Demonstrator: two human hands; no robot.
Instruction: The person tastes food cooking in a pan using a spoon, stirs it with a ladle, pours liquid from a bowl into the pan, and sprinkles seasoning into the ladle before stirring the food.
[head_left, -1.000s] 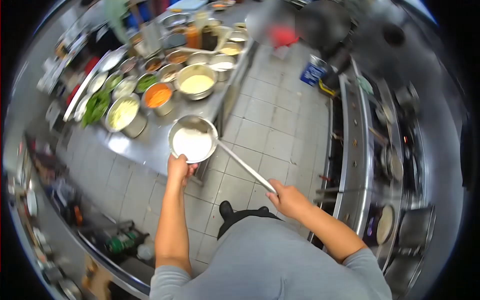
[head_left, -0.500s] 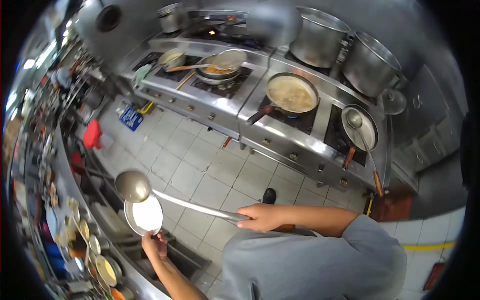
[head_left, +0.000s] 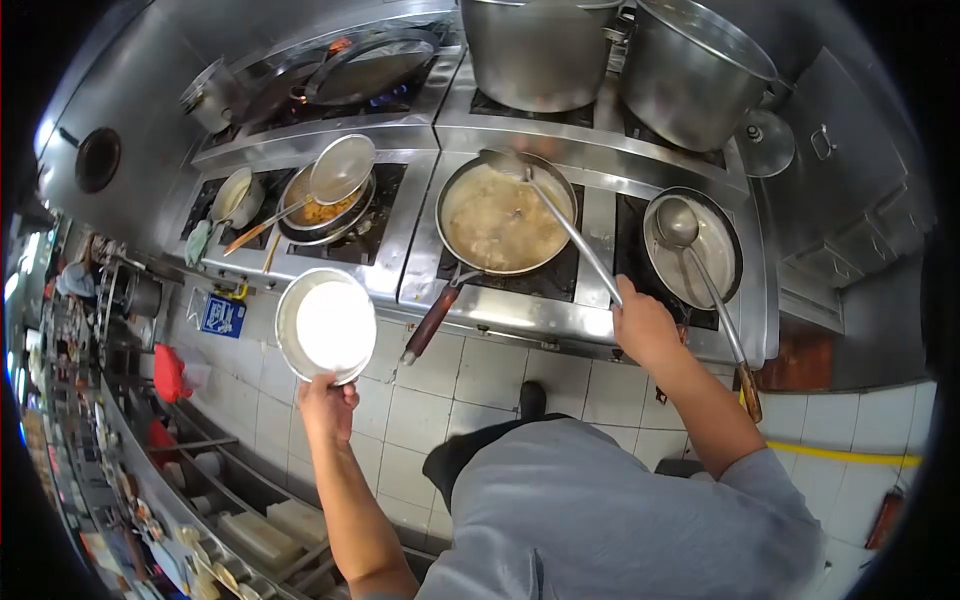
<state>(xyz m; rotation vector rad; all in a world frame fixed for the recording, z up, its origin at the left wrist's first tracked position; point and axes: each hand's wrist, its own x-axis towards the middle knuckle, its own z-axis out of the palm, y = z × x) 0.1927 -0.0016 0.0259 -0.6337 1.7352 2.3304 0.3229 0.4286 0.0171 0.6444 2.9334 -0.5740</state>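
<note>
My left hand (head_left: 328,400) grips the rim of a metal bowl (head_left: 290,340) holding a bright white substance (head_left: 336,325), above the floor in front of the stove. In my right hand (head_left: 643,318) is the handle of a long metal ladle (head_left: 577,238), whose head is over the far edge of a frying pan (head_left: 508,215). Pale, bubbling food fills this pan, and its dark handle (head_left: 432,322) points toward me. To the right sits another pan (head_left: 730,245) of whitish liquid, with a wooden-handled ladle (head_left: 678,222) resting in it.
Two tall pots (head_left: 538,55) (head_left: 690,80) stand on the rear burners. A strainer (head_left: 342,168) lies over a pan at the left, beside a small pot (head_left: 238,198). Below are a blue box (head_left: 223,315) and a red bag (head_left: 170,372). Shelving runs along the lower left.
The view has turned from the ingredient counter to the stove. My left hand has brought the bowl along; the ladle in my right hand has moved from the bowl to the middle pan.
</note>
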